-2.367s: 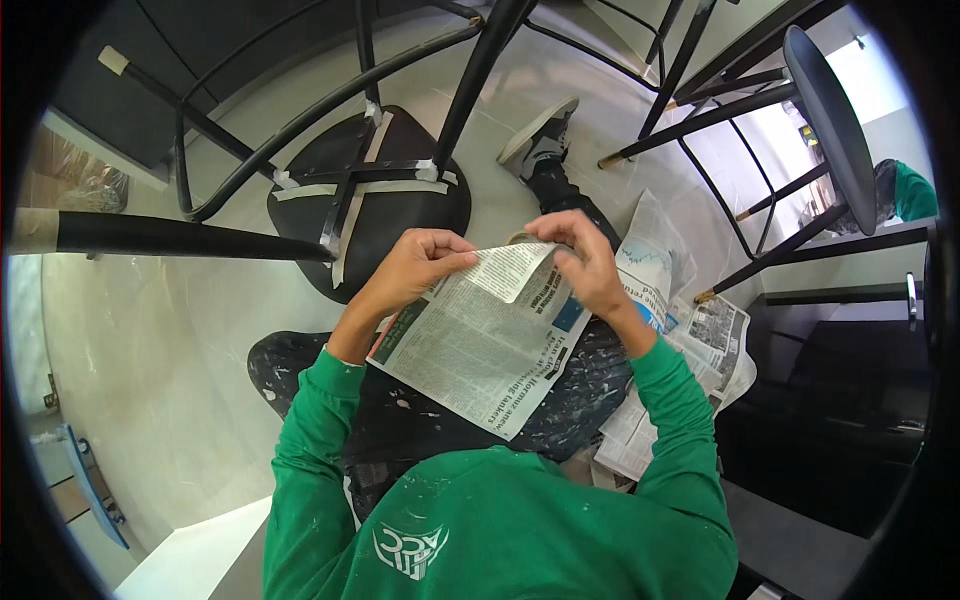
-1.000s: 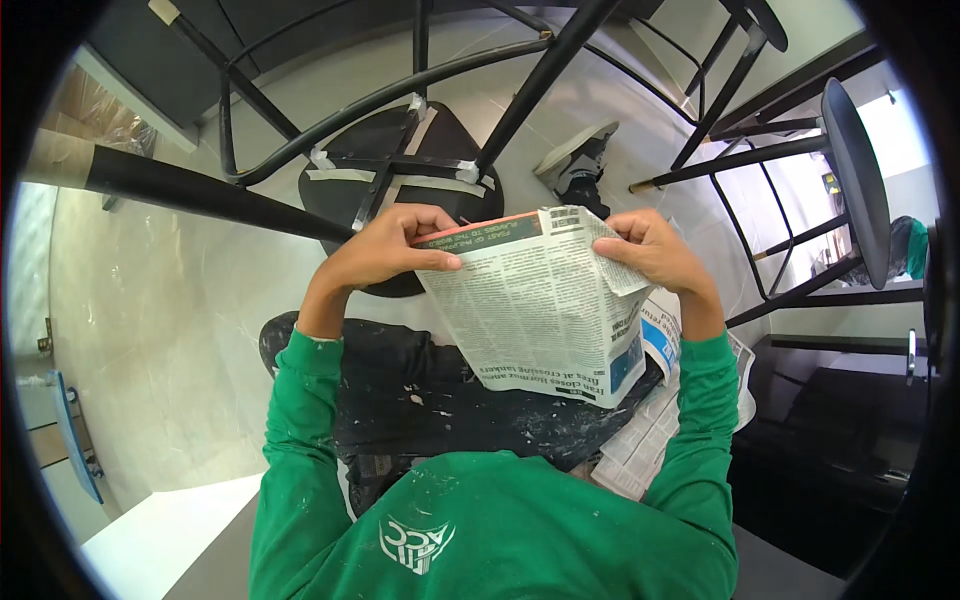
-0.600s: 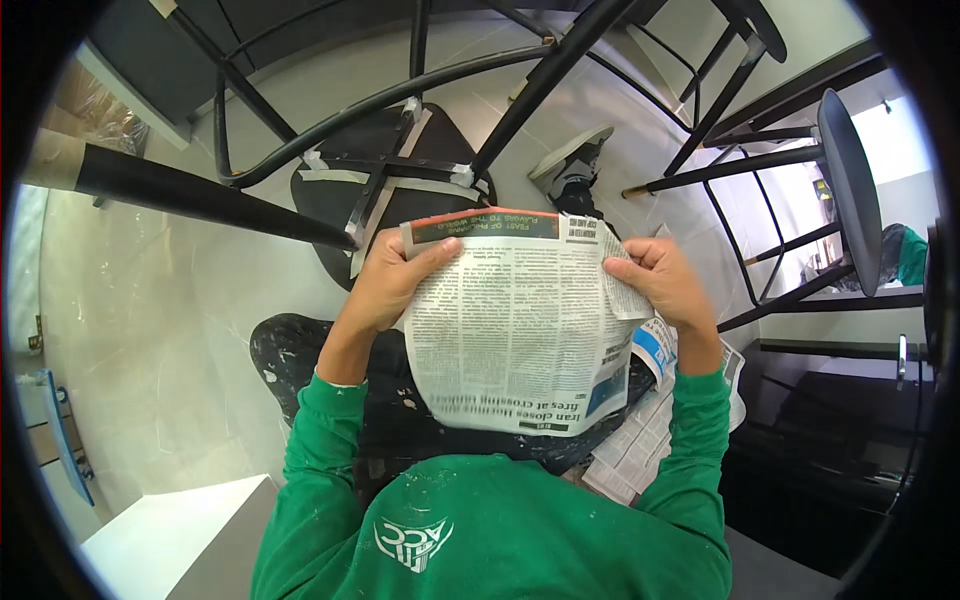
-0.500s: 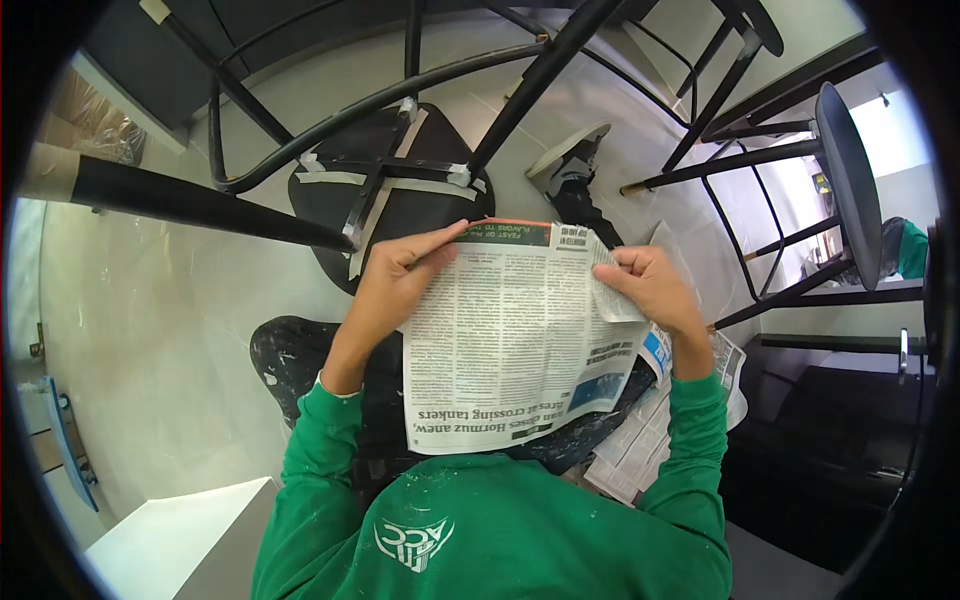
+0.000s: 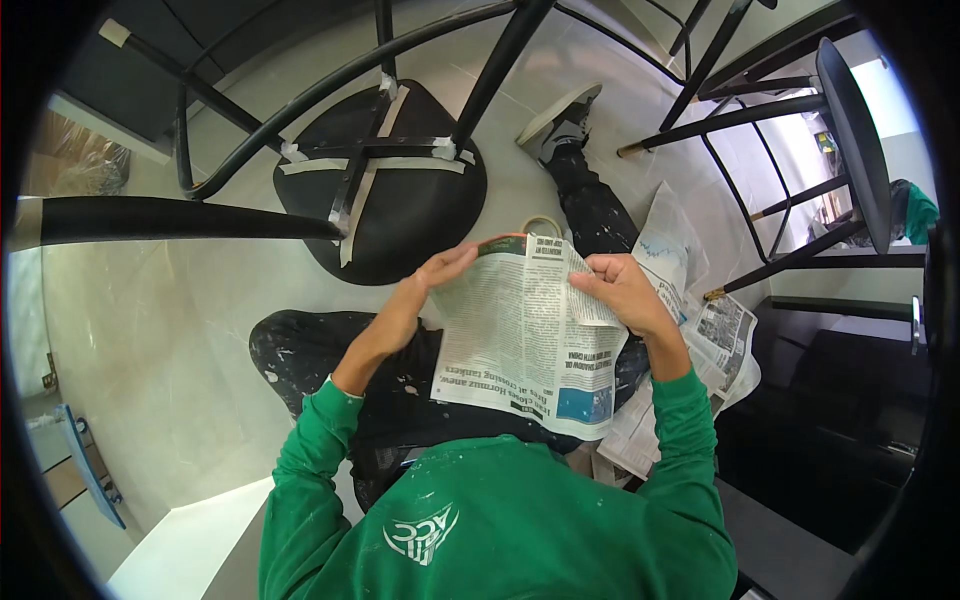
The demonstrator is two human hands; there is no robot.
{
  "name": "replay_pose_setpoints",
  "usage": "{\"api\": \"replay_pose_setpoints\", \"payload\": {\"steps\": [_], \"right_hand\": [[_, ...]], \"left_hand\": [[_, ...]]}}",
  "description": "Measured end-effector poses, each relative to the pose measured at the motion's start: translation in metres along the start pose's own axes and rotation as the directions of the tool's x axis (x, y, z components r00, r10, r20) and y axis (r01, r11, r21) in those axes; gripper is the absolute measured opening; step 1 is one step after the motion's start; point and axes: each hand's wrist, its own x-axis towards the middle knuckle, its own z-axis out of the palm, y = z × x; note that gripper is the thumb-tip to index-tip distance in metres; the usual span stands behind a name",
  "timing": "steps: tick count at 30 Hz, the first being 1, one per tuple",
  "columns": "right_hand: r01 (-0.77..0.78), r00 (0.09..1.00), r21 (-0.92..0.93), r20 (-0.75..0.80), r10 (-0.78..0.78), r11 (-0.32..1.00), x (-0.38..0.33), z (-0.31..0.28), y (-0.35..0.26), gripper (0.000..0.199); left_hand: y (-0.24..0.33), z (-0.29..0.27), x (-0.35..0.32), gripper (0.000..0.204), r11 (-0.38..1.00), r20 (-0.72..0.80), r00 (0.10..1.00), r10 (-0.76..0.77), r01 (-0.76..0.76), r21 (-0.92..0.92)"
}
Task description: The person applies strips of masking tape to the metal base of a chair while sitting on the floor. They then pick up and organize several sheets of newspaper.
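Observation:
I hold a newspaper sheet [image 5: 510,330] over my lap, its upper edge raised and its lower part hanging toward me. My left hand [image 5: 437,278] pinches the upper left corner between thumb and fingers. My right hand [image 5: 622,290] is closed on the upper right side, where the paper is crumpled and folded over. Just beyond the sheet stands a roll of tape [image 5: 543,224], partly covered by it. Farther left lies an upturned black stool seat [image 5: 420,220], with strips of masking tape [image 5: 400,164] beside its crossed metal frame.
Dark stool legs [image 5: 180,218] stretch across the upper left. Another black stool [image 5: 855,140] rests tipped at the right. Loose newspaper [image 5: 715,335] lies by my right arm. My paint-spotted leg [image 5: 595,210] extends forward. A white box-like surface [image 5: 190,540] is at lower left.
The newspaper has been lowered and tilted, its left edge now bending inward. Both hands keep their hold, the left nearer the right. The tape roll has come into sight behind the sheet.

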Motion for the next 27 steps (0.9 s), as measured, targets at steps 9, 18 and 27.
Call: {"api": "replay_pose_setpoints", "payload": {"steps": [9, 18, 27], "right_hand": [[0.016, 1.000, 0.047, 0.001, -0.016, 0.999, -0.008, -0.010, -0.001, 0.025], [-0.035, 0.999, -0.028, -0.011, 0.034, 0.999, 0.003, -0.026, 0.018, 0.022], [-0.010, 1.000, -0.079, 0.004, 0.010, 0.997, 0.011, -0.015, 0.015, 0.026]], "left_hand": [[-0.042, 0.002, 0.041, 0.059, 0.618, 0.128, 0.919, -0.372, 0.348, -0.704], [-0.059, 0.010, 0.046, 0.047, 0.313, 0.267, 0.850, -0.455, 0.433, -0.845], [-0.038, 0.007, 0.026, 0.050, 0.634, 0.205, 0.819, -0.535, 0.550, -0.544]]}}
